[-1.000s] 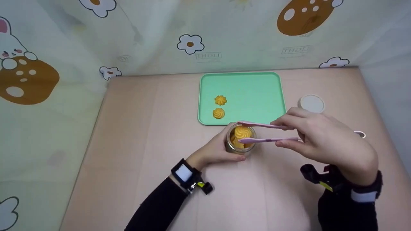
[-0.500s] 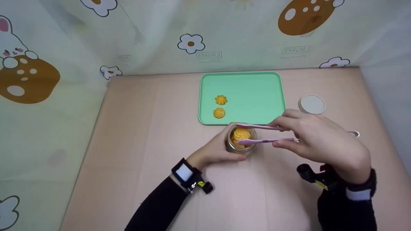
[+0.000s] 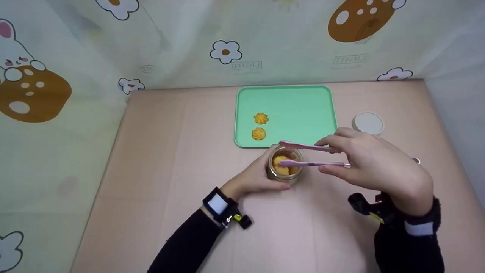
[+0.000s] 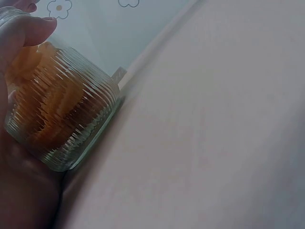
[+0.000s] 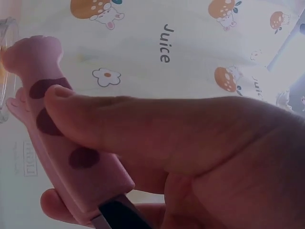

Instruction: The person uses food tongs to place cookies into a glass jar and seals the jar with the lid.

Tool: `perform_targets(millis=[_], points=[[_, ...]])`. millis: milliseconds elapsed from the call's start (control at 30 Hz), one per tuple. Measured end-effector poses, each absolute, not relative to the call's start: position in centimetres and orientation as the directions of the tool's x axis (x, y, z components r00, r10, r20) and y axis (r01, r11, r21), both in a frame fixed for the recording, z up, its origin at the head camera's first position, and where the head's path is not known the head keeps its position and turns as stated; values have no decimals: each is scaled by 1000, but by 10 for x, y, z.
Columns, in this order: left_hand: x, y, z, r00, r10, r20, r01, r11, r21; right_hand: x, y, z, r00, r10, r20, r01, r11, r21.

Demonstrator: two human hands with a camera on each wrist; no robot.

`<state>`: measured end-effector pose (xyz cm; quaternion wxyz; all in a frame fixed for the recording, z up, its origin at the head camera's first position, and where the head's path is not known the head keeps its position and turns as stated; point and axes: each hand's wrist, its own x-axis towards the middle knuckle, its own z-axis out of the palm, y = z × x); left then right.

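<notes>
A ribbed glass jar (image 3: 283, 167) holding yellow swirl cookies (image 3: 281, 170) stands on the pink table just in front of the green tray (image 3: 299, 102). My left hand (image 3: 253, 177) grips the jar (image 4: 57, 114) from the left side. My right hand (image 3: 369, 165) pinches pink tongs (image 3: 308, 155), whose tips reach over the jar's mouth, one at the far rim and one across the opening. The tongs (image 5: 52, 129) fill the right wrist view, held between thumb and fingers. Two swirl cookies (image 3: 259, 126) lie on the tray's left part.
A round white lid (image 3: 368, 123) lies on the table right of the tray. A small metal ring (image 3: 416, 160) shows behind my right hand. Patterned curtain walls (image 3: 57, 94) close in the table at the left, back and right.
The cookie that the tongs held above the jar now sits lower inside it. The tongs' tips have spread slightly and my right hand has shifted a little left.
</notes>
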<state>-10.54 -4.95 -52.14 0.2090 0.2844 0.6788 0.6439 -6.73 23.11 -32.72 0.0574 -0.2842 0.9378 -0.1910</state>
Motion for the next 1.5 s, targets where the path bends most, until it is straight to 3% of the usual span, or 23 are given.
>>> perform_targets(millis=[567,833,1100,1500], points=[[-106,-49,-522,-751,654,97,135,8,991,-92,234,-339,-827,-537,164,-552,725,-411],[-106,-49,-523,-753,648,116,146,-7,989,-143,217,-383,-876,-461,143,-467,737,-489],[-107,-50,-523,-741,659,128,164,-7,986,-186,193,-445,-922,-386,38,-343,765,-545],[-106,-49,-521,-741,663,110,154,9,988,-202,172,-455,-911,-412,-21,-351,800,-487]])
